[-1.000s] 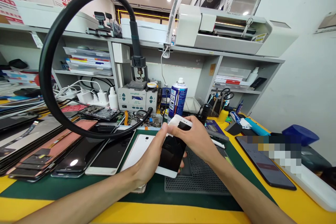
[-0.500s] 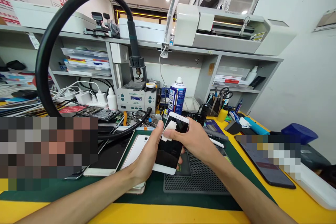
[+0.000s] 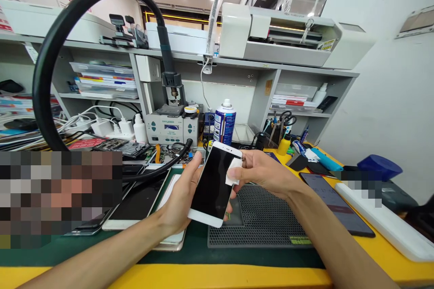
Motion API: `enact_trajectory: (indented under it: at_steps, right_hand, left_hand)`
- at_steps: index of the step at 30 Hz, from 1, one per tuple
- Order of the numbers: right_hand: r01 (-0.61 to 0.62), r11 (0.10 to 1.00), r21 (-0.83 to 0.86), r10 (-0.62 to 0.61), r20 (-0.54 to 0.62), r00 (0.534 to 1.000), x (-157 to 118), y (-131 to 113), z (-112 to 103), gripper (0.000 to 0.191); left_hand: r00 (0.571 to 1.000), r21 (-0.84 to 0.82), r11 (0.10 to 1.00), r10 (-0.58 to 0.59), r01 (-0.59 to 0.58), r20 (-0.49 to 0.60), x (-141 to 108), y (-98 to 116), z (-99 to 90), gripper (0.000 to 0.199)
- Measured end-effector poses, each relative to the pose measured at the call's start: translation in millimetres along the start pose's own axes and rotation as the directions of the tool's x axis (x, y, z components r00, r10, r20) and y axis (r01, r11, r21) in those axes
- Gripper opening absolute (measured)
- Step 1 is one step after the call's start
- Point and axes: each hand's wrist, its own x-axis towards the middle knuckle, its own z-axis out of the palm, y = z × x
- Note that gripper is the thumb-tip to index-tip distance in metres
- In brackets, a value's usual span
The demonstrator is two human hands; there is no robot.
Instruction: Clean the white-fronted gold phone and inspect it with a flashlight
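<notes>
2 hands (image 3: 179, 194) (image 3: 262, 172), 1 held ph (image 3: 212, 183), 1 aerosol (image 3: 224, 123)

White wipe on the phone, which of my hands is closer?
Your right hand: its thumb presses the white wipe near the phone's right edge. Your left hand holds the phone from its left side.

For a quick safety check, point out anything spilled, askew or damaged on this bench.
No spill or damage shows. The thick black hose sags low over the white-framed black phone at left, possibly a snag; a crumpled white tissue lies loose at right. Pixelated blocks hide some areas.
</notes>
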Motion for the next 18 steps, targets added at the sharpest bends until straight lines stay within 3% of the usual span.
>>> enact_trajectory:
  at_steps: [6,15,18]
  right_hand:
    - [-0.004,1.0,0.029,0.004,0.001,1.0,0,-1,0,0.024]
    - [0.053,0.997,0.057,-0.057,0.069,0.996,3,0,10,0.025]
    - [0.056,0.998,0.039,-0.058,0.03,0.998,3,0,12,0.028]
  left_hand:
    - [0.999,-0.05,0.999,0.01,-0.008,0.046,0,2,-2.1,0.071]
    - [1.0,-0.079,0.997,0.001,0.0,0.012,-1,4,-2.8,0.079]
    - [1.0,-0.059,0.998,0.007,-0.008,-0.019,-3,4,-1.6,0.079]
